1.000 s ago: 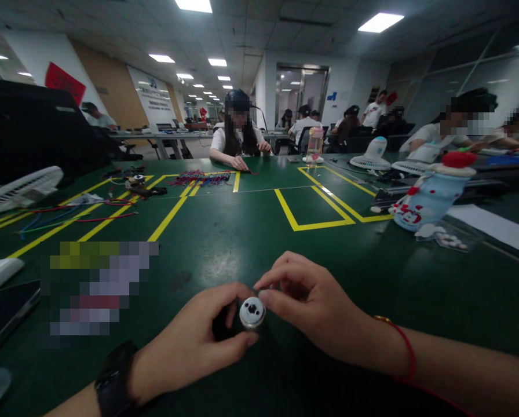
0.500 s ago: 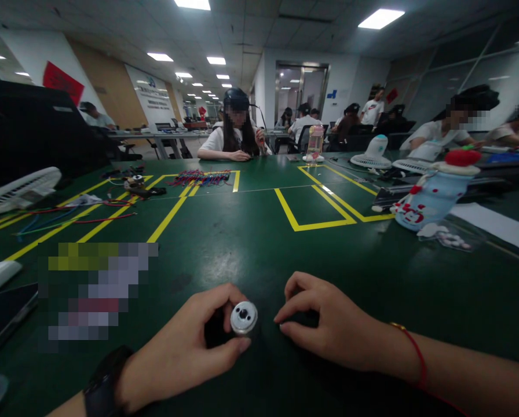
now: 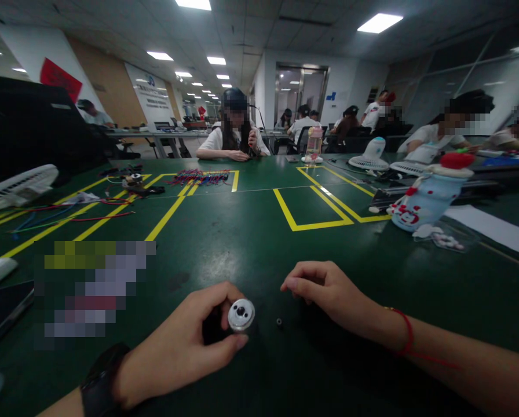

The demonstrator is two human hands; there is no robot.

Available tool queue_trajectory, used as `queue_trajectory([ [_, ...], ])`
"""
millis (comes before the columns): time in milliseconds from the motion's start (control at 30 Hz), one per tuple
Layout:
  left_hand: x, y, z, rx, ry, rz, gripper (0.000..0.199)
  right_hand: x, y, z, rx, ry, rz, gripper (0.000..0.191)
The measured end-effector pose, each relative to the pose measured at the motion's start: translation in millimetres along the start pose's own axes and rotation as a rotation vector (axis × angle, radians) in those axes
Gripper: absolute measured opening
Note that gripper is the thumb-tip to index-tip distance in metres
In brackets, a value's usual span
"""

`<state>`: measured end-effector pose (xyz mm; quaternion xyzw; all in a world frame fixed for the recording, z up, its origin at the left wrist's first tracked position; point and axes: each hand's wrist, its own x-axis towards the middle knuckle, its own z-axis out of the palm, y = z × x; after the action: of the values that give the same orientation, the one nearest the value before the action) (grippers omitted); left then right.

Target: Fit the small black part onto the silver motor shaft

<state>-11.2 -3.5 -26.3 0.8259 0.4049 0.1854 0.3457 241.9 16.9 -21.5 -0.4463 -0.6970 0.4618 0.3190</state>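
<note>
A round silver metal part (image 3: 241, 315) with a dark centre hole and small holes beside it is held between the thumb and fingers of my left hand (image 3: 194, 336), low over the green table (image 3: 225, 231). A tiny dark ring-like piece (image 3: 279, 321) lies on the table just right of that part. My right hand (image 3: 329, 292) is to the right of and beyond the tiny piece, not touching it; its fingers are curled together, and whatever they may hold is hidden.
A blue bottle with a red top (image 3: 431, 194) stands at the right beside a small clear bag (image 3: 448, 238). Bundled wires (image 3: 198, 177) lie farther back. A white fan (image 3: 18, 188) is at the left. A person (image 3: 233, 136) sits across the table.
My right hand has moved up and away, its fingers now closer together. The tiny dark piece is now visible on the table. My left hand still holds the metal part.
</note>
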Motion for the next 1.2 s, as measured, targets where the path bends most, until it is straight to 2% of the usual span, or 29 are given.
queue_trajectory([
  [333,1,0,-0.1,0.033,-0.008,-0.004,0.012,3,7,2,0.171,0.116,0.06,0.021],
  [400,1,-1,0.0,0.032,-0.005,-0.002,0.013,4,5,-1,0.104,0.051,0.053,0.018],
  [467,1,-1,0.3,0.029,-0.006,-0.004,0.013,3,2,-2,-0.047,-0.11,0.0,0.01],
  [500,0,-1,0.5,0.028,-0.01,-0.008,0.012,1,0,-2,-0.137,-0.177,-0.034,0.011],
  [567,0,-1,0.9,0.026,-0.013,-0.016,0.012,-3,-2,0,-0.316,-0.219,-0.129,0.017],
  [633,0,-1,1.3,0.026,-0.011,-0.019,0.013,-7,-3,4,-0.444,-0.203,-0.22,0.021],
  [733,1,-1,1.4,0.029,-0.001,-0.012,0.014,-11,-1,10,-0.53,-0.175,-0.297,0.016],
  [900,4,0,2.4,0.027,0.013,-0.007,0.012,-9,-5,14,-0.392,-0.069,-0.32,0.011],
  [1000,5,0,4.4,0.035,0.019,0.003,0.012,-7,-17,18,-0.303,0.042,-0.416,0.013],
  [1200,4,-2,8.8,0.067,0.066,0.044,0.025,-3,-35,28,-0.35,0.026,-0.457,0.013],
])
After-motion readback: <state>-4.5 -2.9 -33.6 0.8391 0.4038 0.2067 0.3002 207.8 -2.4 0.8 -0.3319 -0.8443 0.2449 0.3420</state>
